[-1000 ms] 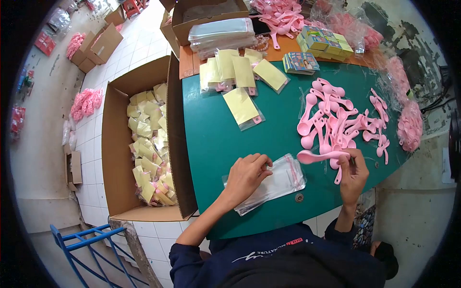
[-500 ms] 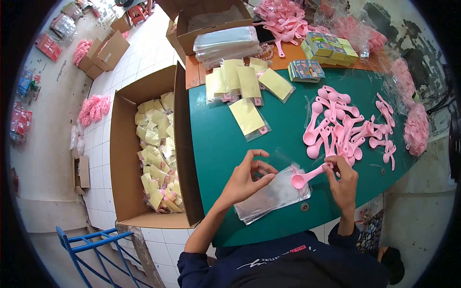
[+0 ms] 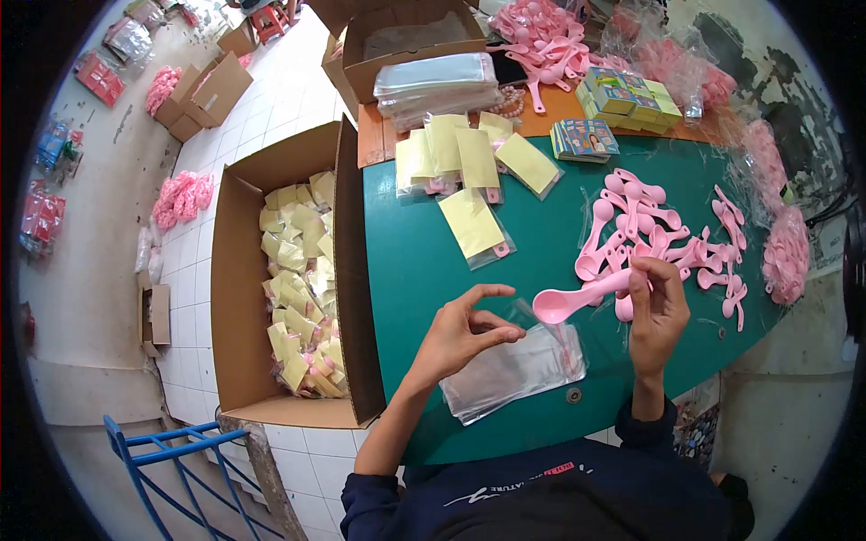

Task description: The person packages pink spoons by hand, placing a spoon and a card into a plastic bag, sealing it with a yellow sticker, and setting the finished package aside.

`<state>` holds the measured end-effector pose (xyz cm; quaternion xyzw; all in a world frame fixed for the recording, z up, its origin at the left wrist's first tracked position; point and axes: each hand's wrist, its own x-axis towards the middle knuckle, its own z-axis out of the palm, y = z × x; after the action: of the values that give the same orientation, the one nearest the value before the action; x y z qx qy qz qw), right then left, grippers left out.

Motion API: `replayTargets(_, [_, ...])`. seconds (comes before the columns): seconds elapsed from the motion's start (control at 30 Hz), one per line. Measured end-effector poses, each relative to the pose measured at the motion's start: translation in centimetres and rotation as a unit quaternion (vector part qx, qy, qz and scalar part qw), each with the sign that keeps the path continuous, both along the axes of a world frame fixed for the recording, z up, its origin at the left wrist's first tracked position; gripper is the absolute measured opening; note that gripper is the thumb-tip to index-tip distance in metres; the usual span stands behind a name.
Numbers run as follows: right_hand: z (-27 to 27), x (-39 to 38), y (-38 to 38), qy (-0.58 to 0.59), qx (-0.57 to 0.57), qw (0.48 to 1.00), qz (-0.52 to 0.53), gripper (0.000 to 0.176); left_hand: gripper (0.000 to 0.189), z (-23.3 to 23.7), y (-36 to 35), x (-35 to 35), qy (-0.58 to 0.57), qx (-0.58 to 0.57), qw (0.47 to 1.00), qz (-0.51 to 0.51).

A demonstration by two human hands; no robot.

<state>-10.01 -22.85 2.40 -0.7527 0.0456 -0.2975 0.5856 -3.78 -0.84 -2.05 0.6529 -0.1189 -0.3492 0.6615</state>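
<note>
Spreading before me is the green desk [image 3: 419, 307], with a big cardboard box [image 3: 242, 279] beside it at nine o'clock. On the desk, a heap of pink spoons [image 3: 660, 242] lies between one and two o'clock from my clear bags [image 3: 505, 383], and yellow packets [image 3: 469, 224] lie near twelve. My left hand [image 3: 456, 341] curves over the bags' ten o'clock edge; I can't tell whether its fingers pinch the loose film [image 3: 520, 313] there. My right hand [image 3: 658, 325] grips one spoon [image 3: 577, 299] by its handle end, bowl toward eight o'clock, above the bags' one o'clock corner.
</note>
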Motion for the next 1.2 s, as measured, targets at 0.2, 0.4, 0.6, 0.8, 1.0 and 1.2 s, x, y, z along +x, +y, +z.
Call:
replayTargets(0.2, [-0.4,0.2,0.2,0.016,-0.021,0.998,0.055,0.015,0.052,0.4,-0.1,0.2,-0.019,-0.024,0.999,0.028])
replayTargets(0.4, [-0.3,0.4,0.8,0.040,-0.046,0.995,0.085,0.019,0.051,0.4,-0.5,0.2,-0.011,-0.014,1.000,0.020])
replayTargets(0.6, [0.1,0.5,1.8,0.044,-0.021,0.996,0.072,0.017,0.050,1.0,-0.8,0.2,-0.030,-0.027,0.999,-0.005])
replayTargets(0.8, [0.1,0.6,1.8,0.028,-0.038,0.995,0.091,0.017,0.033,1.8,-1.9,-0.1,-0.069,-0.117,0.991,0.002])
replayTargets(1.0, [2.1,1.1,0.7,-0.030,-0.238,0.956,0.170,0.016,0.028,2.3,-2.4,0.5,-0.111,-0.049,0.992,-0.038])
replayTargets(1.2, [5.2,7.5,-16.3,-0.002,-0.081,0.878,0.472,0.018,0.031,1.7,-1.0,0.9,-0.206,-0.303,0.930,0.028])
